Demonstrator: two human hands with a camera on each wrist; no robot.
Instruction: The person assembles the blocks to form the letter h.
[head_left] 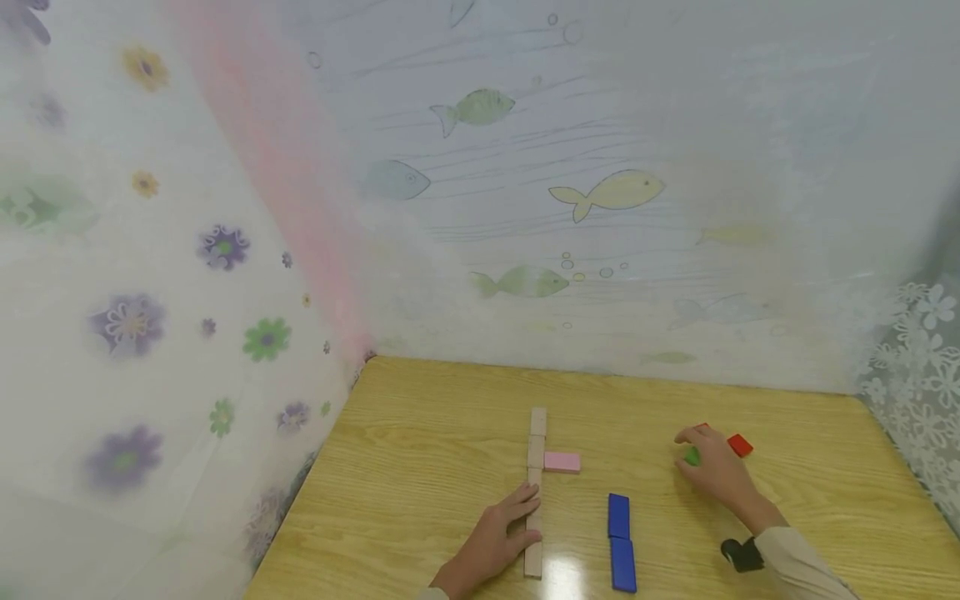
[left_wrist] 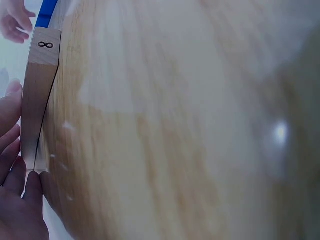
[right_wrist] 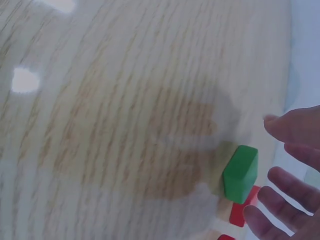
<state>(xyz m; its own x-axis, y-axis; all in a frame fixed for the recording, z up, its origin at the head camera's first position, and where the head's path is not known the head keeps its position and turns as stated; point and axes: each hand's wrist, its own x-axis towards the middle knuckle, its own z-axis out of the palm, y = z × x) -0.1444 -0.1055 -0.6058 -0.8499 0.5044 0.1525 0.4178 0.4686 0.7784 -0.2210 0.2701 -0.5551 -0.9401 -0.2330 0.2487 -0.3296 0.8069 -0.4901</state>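
A row of plain wooden blocks (head_left: 535, 452) runs away from me down the middle of the table. My left hand (head_left: 495, 537) lies over the row's near half, its straight fingers and thumb touching the blocks. In the left wrist view, an end wooden block (left_wrist: 44, 46) carries a printed 8. My right hand (head_left: 718, 473) hovers over a green block (right_wrist: 241, 174), fingers spread and loosely bent. The right wrist view shows the green block beside a red block (right_wrist: 244, 206), apart from the fingertips. Another red block (head_left: 739, 446) lies right of this hand.
A pink block (head_left: 562, 462) abuts the row's right side. Two blue blocks (head_left: 621, 542) lie end to end between my hands. The wooden table (head_left: 435, 442) meets a fish-patterned curtain (head_left: 607, 192) at the back and a flowered one (head_left: 135, 325) at left.
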